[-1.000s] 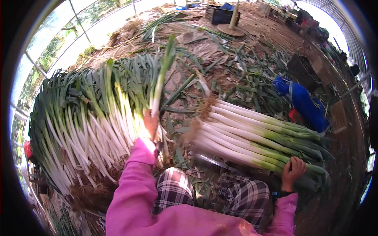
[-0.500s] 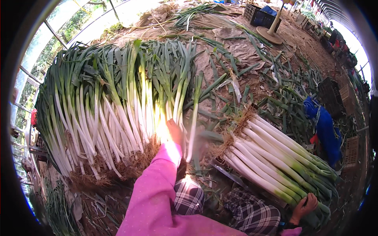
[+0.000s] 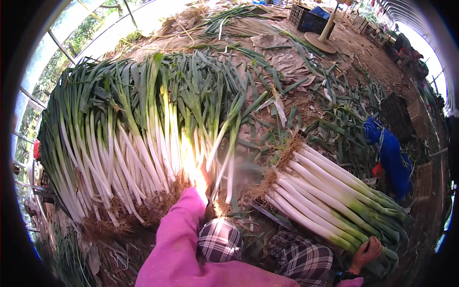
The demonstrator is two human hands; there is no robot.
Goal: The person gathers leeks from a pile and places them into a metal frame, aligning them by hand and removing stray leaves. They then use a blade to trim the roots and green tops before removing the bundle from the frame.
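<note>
Since half a second ago the left hand (image 3: pixel 205 178) has slid a little lower, toward the roots (image 3: pixel 117 219) of the big heap of leeks (image 3: pixel 129 143), and the outer leeks (image 3: pixel 230 174) to its right now lean closer together. Sunlight bleaches that hand — it reaches in among the white stems at the heap's right end, but whether its fingers are closed on a stalk cannot be told. Right of the heap and apart from it lies a bundle of leeks (image 3: pixel 325 193), roots toward the heap and green tops away. The person's right hand (image 3: pixel 369 252) rests on the green end of this bundle, fingers curled over the leaves; how firmly they hold is unclear. Judging by this, the step in hand looks like picking leeks out of the heap while the bundle is steadied. Next, a move of that kind would call for a sure hold low on a stem and a gentle pull — one that frees its roots without dragging neighbours from the heap.
</note>
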